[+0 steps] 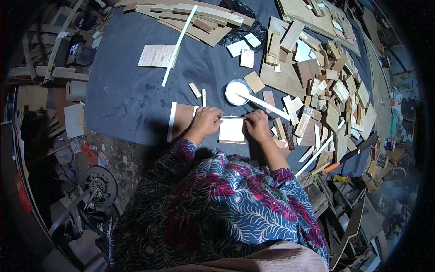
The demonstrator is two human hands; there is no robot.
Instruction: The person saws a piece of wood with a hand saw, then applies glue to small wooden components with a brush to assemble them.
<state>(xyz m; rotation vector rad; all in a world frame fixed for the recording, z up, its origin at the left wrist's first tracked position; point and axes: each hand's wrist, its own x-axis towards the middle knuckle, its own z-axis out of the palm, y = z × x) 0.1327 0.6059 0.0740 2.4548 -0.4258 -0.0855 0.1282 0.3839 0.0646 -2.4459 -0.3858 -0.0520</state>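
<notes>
A small pale rectangular wood piece [232,131] lies on the dark cloth close to my body. Along its far edge runs a thin strip [233,117]. The fingertips of my left hand [207,121] are closed on the strip's left end, and my right hand [258,124] pinches its right end. Left of the wood piece is a brown board [183,117] with a white strip [171,122] on its left side, partly covered by my left hand. Beyond my hands stands a white tub [231,95] of white paste, a flat stick [263,105] resting across its rim.
Heaped wood offcuts [337,93] cover the right of the cloth-covered table [118,90]. A handsaw with an orange handle [332,168] lies at the right edge. A long white strip [180,45] crosses a striped wood panel [154,55]. Boards [213,34] lie at the back.
</notes>
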